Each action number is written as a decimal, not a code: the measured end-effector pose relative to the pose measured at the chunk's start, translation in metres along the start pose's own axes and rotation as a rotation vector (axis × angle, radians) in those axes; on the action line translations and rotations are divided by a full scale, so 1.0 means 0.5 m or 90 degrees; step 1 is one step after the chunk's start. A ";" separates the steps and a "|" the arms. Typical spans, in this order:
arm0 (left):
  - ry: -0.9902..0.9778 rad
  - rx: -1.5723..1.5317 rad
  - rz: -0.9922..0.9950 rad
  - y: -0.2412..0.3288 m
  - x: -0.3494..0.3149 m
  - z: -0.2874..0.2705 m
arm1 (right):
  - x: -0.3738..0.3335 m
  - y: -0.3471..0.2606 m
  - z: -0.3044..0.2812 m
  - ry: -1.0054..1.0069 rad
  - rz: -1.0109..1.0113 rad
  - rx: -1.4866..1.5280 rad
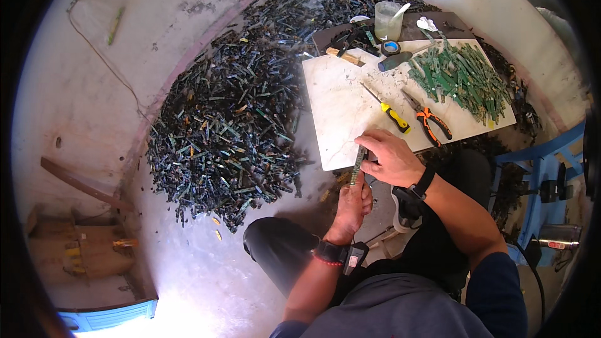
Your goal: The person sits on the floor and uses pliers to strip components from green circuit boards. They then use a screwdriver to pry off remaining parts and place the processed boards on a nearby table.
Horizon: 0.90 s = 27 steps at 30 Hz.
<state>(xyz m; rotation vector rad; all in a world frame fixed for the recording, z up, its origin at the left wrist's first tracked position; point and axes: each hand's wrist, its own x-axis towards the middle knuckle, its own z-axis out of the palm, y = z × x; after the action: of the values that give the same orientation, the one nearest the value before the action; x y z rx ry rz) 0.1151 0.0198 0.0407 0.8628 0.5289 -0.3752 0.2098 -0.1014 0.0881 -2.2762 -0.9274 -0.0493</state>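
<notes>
A narrow green circuit board strip [357, 166] stands between my two hands, just off the near edge of a white board [335, 109]. My left hand [355, 205] is closed around its lower end. My right hand [394, 158] pinches at its upper part, thumb and forefinger bent against it. Beyond my right hand, on the white board, lie a yellow-handled screwdriver [392, 114] and pliers [427, 120] with orange and black handles. A heap of green circuit board strips [460, 78] covers the board's right side.
A large mound of dark strips [231, 119] spreads over the floor to the left and back. Behind the white board are a clear plastic cup [388, 24], a roll of black tape [390, 48] and a dark-handled tool [394, 61]. A blue chair [543, 163] stands at right.
</notes>
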 end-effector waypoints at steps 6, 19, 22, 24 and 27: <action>-0.022 0.069 0.100 -0.004 -0.036 0.019 | -0.008 -0.002 0.003 0.032 -0.039 0.066; -0.096 0.085 0.086 -0.034 -0.133 0.019 | -0.119 -0.077 -0.022 0.140 -0.174 0.025; -0.084 0.177 0.102 -0.045 -0.157 0.045 | -0.150 -0.073 -0.027 0.154 -0.190 0.028; -0.087 0.161 0.109 -0.068 -0.162 0.055 | -0.167 -0.066 -0.031 0.145 -0.204 0.026; -0.055 0.134 0.074 -0.081 -0.175 0.067 | -0.188 -0.076 -0.044 0.149 -0.214 0.040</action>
<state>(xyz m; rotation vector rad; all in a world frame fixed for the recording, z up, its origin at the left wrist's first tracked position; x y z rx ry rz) 0.0332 -0.0224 0.0847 1.0710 0.3606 -0.3640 0.1203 -0.1516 0.1011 -1.9844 -1.1542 -0.4189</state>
